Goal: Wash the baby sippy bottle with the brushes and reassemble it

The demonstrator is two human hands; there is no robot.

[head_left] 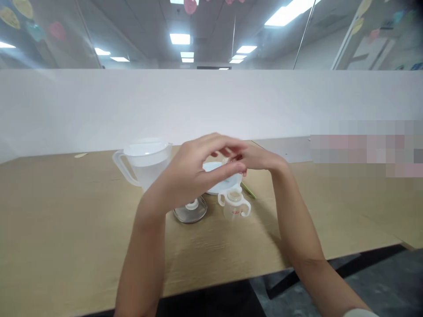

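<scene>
My left hand (193,169) and my right hand (261,158) meet above the wooden table (66,229), fingertips touching each other around something small that I cannot make out. Right below them stands a small clear baby bottle (234,206) with two white handles and no cap. A white plate (222,181) lies behind the bottle, partly hidden by my hands. A glass lid (191,212) with a white knob rests left of the bottle. A clear water jug (145,165) with a white handle stands at the left of my left hand.
A white partition wall (211,105) runs along the far side of the table. A thin green stick (248,190) lies right of the plate. The table's front edge (330,257) drops to a dark floor at the lower right.
</scene>
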